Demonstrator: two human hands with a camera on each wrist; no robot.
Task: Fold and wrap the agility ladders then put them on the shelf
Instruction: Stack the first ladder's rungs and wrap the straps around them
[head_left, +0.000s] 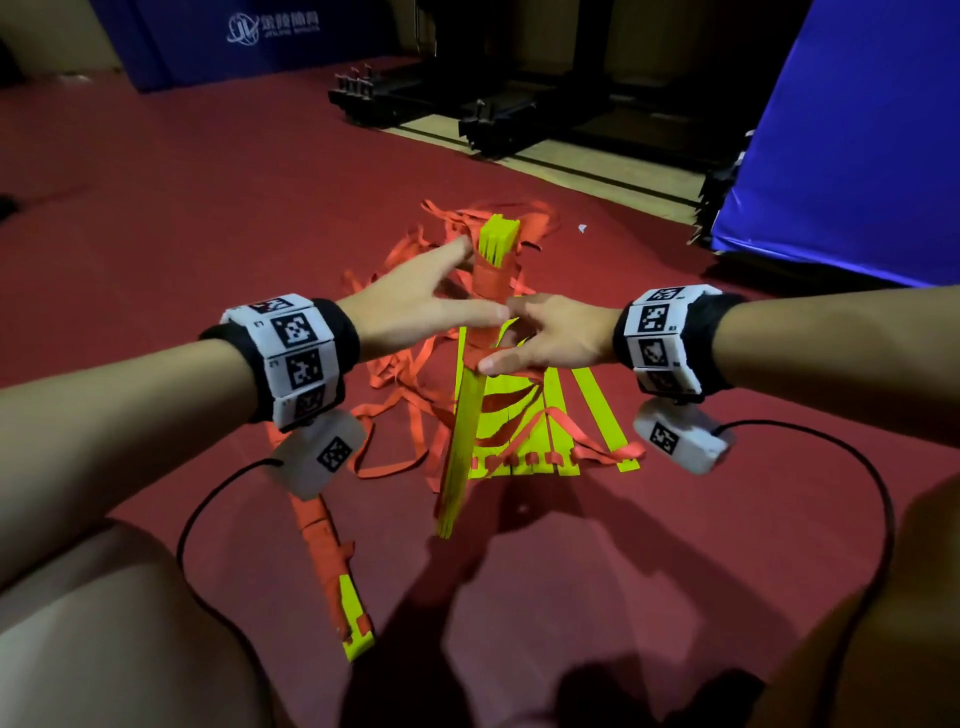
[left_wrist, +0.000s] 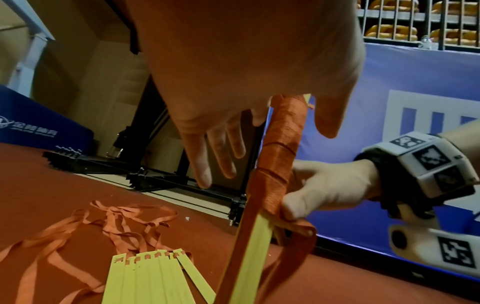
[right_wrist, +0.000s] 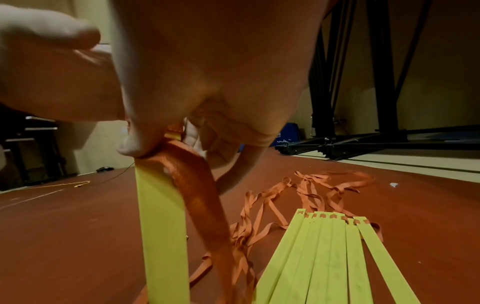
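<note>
I hold up a bundle of yellow ladder rungs (head_left: 462, 415), its upper part wound in orange strap (head_left: 491, 283). My right hand (head_left: 501, 335) grips the bundle at its middle, and the thumb (right_wrist: 130, 148) presses the strap onto it. My left hand (head_left: 475, 280) is beside the wrapped top with its fingers (left_wrist: 197, 156) straight and spread, the bundle (left_wrist: 280, 144) passing between fingers and thumb. A loose strap loop (left_wrist: 298, 242) hangs under the right hand. A second ladder (head_left: 545, 431) lies fanned on the floor amid tangled straps (head_left: 405, 374). A wrapped bundle (head_left: 332, 561) lies at lower left.
Red carpet floor (head_left: 208, 208) all around. Blue mats stand at the right (head_left: 857, 145) and back left (head_left: 218, 41). Black metal frames (head_left: 467, 104) lie beyond the ladders. A wire rack with orange items (left_wrist: 415, 20) is behind the blue mat. My knees frame the bottom; cables trail from the wrists.
</note>
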